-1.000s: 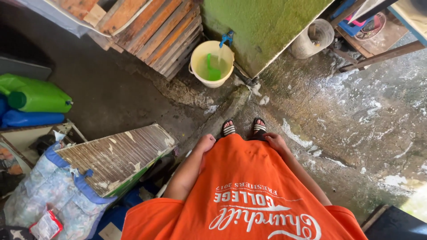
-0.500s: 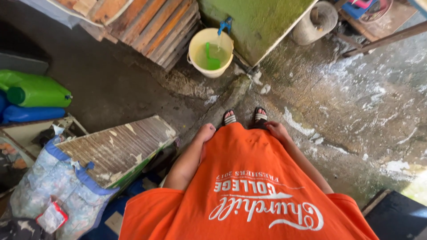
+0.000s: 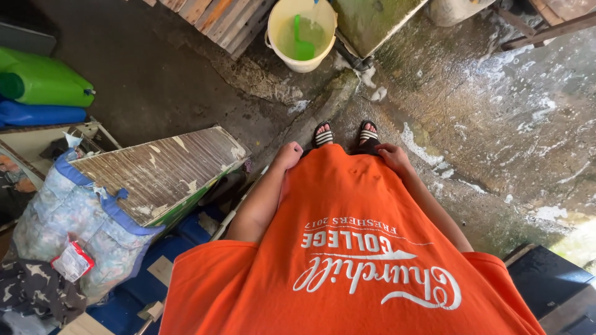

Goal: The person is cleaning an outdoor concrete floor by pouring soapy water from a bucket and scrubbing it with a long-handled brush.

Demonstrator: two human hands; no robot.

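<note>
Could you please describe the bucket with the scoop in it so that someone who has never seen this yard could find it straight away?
Start at the moss-green wall at the top of the view; where it meets the slatted wooden boards, a round bucket stands on the wet concrete floor, ahead of the person's sandalled feet. It is the only pale yellow container, and a bright green scoop lies in its water.

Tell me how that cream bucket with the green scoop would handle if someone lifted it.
The cream bucket looks partly filled with greenish water, so it is probably heavy for its size and apt to slosh. The green scoop leaning inside would likely shift when it tilts. The wet concrete floor suggests its base may be slippery.
</note>
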